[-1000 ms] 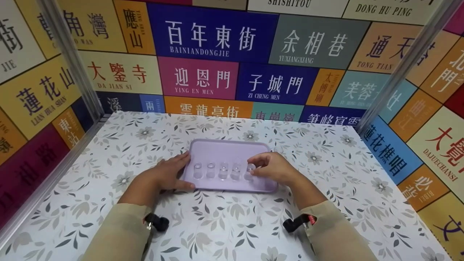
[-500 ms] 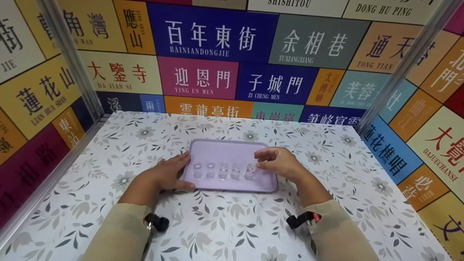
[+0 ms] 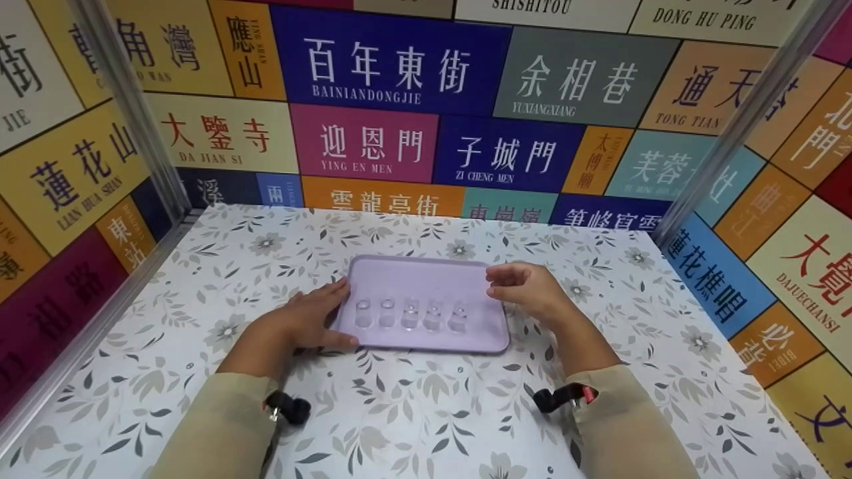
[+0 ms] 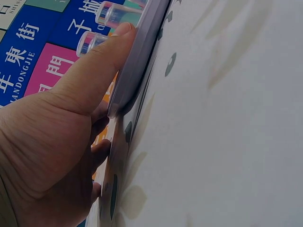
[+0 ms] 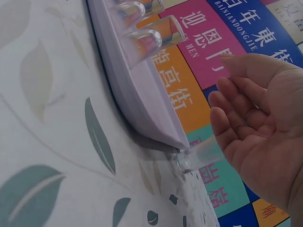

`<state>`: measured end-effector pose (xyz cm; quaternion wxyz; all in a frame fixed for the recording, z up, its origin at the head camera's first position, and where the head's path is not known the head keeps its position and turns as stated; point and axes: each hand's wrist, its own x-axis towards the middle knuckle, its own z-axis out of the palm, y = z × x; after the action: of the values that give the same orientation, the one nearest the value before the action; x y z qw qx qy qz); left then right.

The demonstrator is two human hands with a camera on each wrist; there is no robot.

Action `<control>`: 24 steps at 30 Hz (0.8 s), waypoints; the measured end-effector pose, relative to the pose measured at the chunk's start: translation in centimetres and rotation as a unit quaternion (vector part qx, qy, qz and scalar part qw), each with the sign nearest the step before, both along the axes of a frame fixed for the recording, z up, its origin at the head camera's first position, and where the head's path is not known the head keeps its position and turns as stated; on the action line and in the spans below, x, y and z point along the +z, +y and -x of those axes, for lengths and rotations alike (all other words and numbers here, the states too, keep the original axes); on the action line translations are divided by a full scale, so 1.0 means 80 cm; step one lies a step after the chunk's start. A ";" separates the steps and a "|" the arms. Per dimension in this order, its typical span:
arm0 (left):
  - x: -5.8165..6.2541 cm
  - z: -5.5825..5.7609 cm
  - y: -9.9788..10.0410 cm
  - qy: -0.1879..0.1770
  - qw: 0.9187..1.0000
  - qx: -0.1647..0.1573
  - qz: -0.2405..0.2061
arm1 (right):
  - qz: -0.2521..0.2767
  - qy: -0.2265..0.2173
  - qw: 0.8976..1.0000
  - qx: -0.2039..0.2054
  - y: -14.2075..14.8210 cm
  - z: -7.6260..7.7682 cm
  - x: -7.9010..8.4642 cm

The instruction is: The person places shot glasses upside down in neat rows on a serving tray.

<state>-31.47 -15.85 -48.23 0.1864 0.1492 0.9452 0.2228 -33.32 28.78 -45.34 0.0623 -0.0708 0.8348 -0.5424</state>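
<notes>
A lilac tray [image 3: 426,276] lies on the table, with several small clear cups [image 3: 458,318] like shot glasses standing in a row along its length. My left hand [image 3: 309,316] rests against the tray's left end. Its thumb [image 4: 106,59] lies along the rim in the left wrist view, and the other fingers are partly hidden behind the hand. At the far right corner of the tray is my right hand [image 3: 529,289], its fingers loosely bent and nothing in them. Another clear cup [image 5: 185,161] stands on the table beyond the tray in the right wrist view, partly behind that hand.
A white tablecloth [image 3: 426,406] with grey leaves and flowers covers the table. Colourful panels [image 3: 393,60] with street names enclose it at the back and sides. Clear upright strips [image 3: 143,126] run along the wall corners.
My right hand has let go of the rightmost cup in the row and moved right and away to the tray's far corner. The left hand and tray have stayed put.
</notes>
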 end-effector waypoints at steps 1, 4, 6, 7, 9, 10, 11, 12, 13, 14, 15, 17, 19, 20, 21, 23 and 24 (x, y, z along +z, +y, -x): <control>0.000 0.000 0.000 0.001 1.000 -0.002 0.000 | 0.002 0.002 1.000 -0.004 0.002 0.001 0.000; -0.001 0.000 0.000 0.001 1.000 -0.001 0.000 | 0.008 0.006 1.000 -0.021 0.008 0.003 -0.002; -0.001 0.001 0.000 0.000 1.000 0.003 0.001 | 0.014 0.007 0.999 -0.033 0.013 0.005 -0.002; -0.002 0.001 0.000 -0.001 1.000 0.005 0.001 | 0.015 0.008 0.999 -0.038 0.016 0.006 -0.002; -0.002 0.001 0.000 -0.002 1.000 0.006 0.001 | 0.016 0.009 0.999 -0.047 0.022 0.008 -0.002; -0.002 0.001 0.000 -0.002 1.000 0.006 0.001 | 0.014 0.008 0.999 -0.051 0.025 0.009 -0.002; -0.002 0.002 0.000 -0.001 1.000 0.005 0.001 | 0.012 0.009 0.999 -0.051 0.028 0.009 -0.002; -0.003 0.002 0.000 -0.001 1.000 0.003 0.001 | 0.010 0.009 0.998 -0.055 0.032 0.010 -0.002; -0.003 0.002 0.000 0.000 1.000 0.001 0.001 | 0.010 0.010 0.998 -0.057 0.035 0.010 -0.003; -0.003 0.002 0.000 0.002 1.000 -0.001 0.001 | 0.012 0.011 0.998 -0.060 0.038 0.010 -0.003; -0.003 0.002 0.000 0.003 1.000 -0.002 0.001 | 0.015 0.010 0.998 -0.062 0.040 0.011 -0.003; -0.003 0.002 0.000 0.004 1.000 -0.003 0.001 | 0.018 0.012 0.997 -0.067 0.045 0.012 -0.005; -0.002 0.001 0.000 0.004 1.000 -0.002 0.002 | 0.027 0.010 0.997 -0.076 0.048 0.013 -0.006; -0.002 0.001 0.000 0.003 1.000 -0.001 0.002 | 0.030 0.008 0.996 -0.080 0.050 0.014 -0.006; -0.002 0.001 0.000 0.003 1.000 0.000 0.002 | 0.030 0.007 0.996 -0.082 0.051 0.014 -0.006; -0.002 0.001 0.001 0.002 1.000 0.001 0.003 | 0.032 0.005 0.996 -0.087 0.053 0.015 -0.007; -0.002 0.001 0.001 0.002 1.000 0.003 0.003 | 0.033 0.005 0.995 -0.090 0.054 0.015 -0.008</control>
<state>-31.57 -15.80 -48.38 0.1848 0.1463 0.9466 0.2201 -34.53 33.10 -45.95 0.0072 -0.0004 0.8194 -0.5731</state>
